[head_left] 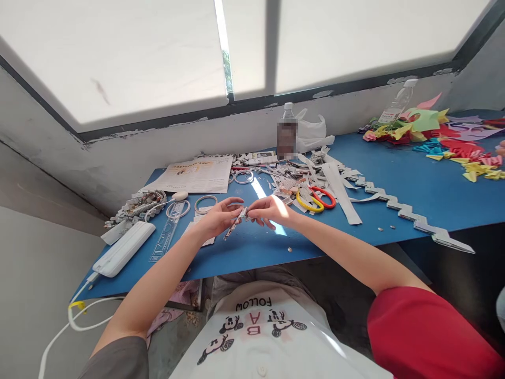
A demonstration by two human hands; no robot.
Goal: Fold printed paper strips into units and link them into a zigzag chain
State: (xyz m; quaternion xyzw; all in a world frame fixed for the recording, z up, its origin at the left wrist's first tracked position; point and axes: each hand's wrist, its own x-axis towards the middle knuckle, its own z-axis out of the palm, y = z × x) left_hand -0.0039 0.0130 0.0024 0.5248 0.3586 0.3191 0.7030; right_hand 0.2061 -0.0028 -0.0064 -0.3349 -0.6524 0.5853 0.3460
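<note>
Above the front part of the blue table, my left hand (216, 217) is closed on a short folded-paper chain (234, 226), whose free end hangs down toward me. My right hand (274, 210) meets it at the upper end, thumb and forefinger pinched on the same chain; the other fingers curl below. Fingers partly hide where the folded pieces join. Close behind my right wrist lie scissors (329, 197) with one yellow and one red handle. White paper slips (208, 241) rest under my left hand.
A long zigzag paper chain (410, 212) runs to the right table edge. Paper scraps (290, 176), a newspaper (197, 175) and a dark bottle (287, 138) stand behind. Leftward are a white power strip (124, 250), a ruler (165, 234) and a coiled chain (138, 208). Colourful paper (426, 123) lies far right.
</note>
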